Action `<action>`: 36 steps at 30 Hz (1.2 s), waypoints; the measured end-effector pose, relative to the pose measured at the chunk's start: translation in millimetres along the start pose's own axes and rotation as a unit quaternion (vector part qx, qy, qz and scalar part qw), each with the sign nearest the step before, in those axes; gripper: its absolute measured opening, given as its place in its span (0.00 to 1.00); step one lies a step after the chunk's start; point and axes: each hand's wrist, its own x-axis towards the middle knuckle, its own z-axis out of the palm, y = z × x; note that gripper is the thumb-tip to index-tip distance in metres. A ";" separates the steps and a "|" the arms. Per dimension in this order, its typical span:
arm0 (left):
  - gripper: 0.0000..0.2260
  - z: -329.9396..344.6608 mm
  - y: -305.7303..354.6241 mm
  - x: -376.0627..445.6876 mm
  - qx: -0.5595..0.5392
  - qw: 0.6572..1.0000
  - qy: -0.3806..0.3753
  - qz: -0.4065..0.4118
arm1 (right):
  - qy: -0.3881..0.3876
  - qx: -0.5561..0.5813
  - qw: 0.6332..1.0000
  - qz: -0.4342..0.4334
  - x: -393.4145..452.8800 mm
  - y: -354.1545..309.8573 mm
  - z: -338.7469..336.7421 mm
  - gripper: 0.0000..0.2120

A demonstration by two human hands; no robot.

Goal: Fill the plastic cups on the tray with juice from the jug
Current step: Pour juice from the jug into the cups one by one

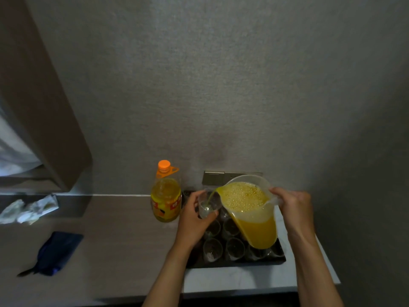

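Right hand (292,209) is gripping the handle of the tilted clear plastic jug of orange juice (250,209), pouring a thin stream into a clear plastic cup (209,204) that left hand (194,220) is clasping above the black tray (281,260); best keeping tilt gentle and spout close.

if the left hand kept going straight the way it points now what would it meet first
The left hand holds a cup and points up and away toward the wall. Past the cup, the jug's spout looks nearest, though depth is unclear.
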 end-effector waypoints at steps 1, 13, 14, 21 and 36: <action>0.27 0.6 -0.7 -0.2 -0.001 1.000 -0.001 0.001 | -0.001 -0.007 1.000 0.000 0.5 1.0 -0.6 0.19; 0.27 -1.3 -15.2 -3.4 -0.002 1.000 -0.003 -0.001 | 0.009 -0.028 1.000 -0.011 -3.7 0.6 -3.3 0.22; 0.27 -1.9 -17.2 -3.3 -0.002 1.000 -0.004 -0.002 | 0.008 -0.028 0.999 -0.012 -4.0 0.4 -3.4 0.22; 0.28 -3.5 -26.2 -3.4 0.013 1.000 0.002 -0.007 | 0.005 -0.042 0.999 -0.016 -7.1 -3.6 -5.4 0.26; 0.28 -0.7 -37.2 -7.8 0.005 1.000 -0.001 -0.020 | 0.013 -0.058 0.997 -0.039 -1.4 5.8 -9.4 0.21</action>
